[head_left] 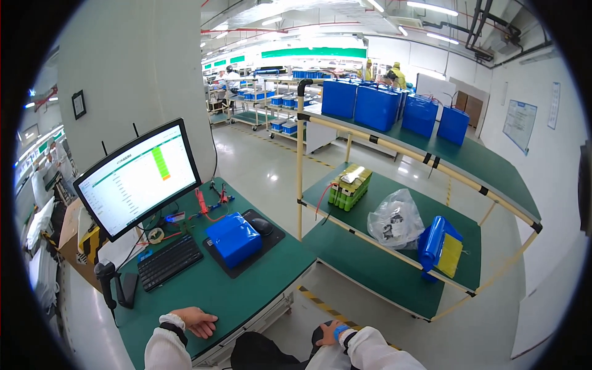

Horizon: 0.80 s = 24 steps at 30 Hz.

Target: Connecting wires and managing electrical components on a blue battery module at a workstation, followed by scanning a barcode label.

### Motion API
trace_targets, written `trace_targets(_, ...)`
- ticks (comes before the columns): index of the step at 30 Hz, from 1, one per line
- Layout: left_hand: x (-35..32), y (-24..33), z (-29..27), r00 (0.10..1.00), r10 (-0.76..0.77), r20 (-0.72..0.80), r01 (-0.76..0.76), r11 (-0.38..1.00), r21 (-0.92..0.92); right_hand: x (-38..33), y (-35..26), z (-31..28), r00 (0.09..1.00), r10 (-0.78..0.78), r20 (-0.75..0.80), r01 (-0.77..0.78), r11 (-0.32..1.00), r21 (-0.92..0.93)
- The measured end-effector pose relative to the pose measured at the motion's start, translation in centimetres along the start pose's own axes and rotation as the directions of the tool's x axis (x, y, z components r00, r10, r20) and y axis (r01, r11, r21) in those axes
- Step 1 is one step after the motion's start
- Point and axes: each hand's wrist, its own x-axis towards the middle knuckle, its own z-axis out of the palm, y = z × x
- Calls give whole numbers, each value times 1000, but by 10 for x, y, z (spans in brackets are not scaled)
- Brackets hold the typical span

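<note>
My left hand (196, 321) rests flat on the green desk (216, 296) near its front edge, fingers loosely together, holding nothing. My right hand (328, 333) is down by my lap below the desk edge, a blue band at the wrist; it seems to rest on something dark, and I cannot tell whether it grips it. A blue wrapped battery pack (234, 238) lies on a black mat (269, 242) further back on the desk, beside a black mouse (262, 226). A black keyboard (168, 261) sits to the left of the pack.
A monitor (139, 177) stands at the desk's back left, with red and blue clip leads (206, 203) behind the pack and a handheld scanner (108, 280) at the left edge. A two-level rack (394, 246) to the right holds a green cell pack (349, 187), a plastic bag (394, 219), blue packs (439, 244). People work far behind.
</note>
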Motion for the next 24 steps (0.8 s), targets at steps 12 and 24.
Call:
trace_targets(12, 6, -6, -3, 999, -33, 26, 33, 999, -10, 3, -2, 0, 1000, 1, 9, -1, 1000, 3)
trace_targets(24, 7, -25, -7, 999, 25, 43, -28, 997, 72, 7, -5, 5, 996, -72, -60, 70, 997, -36)
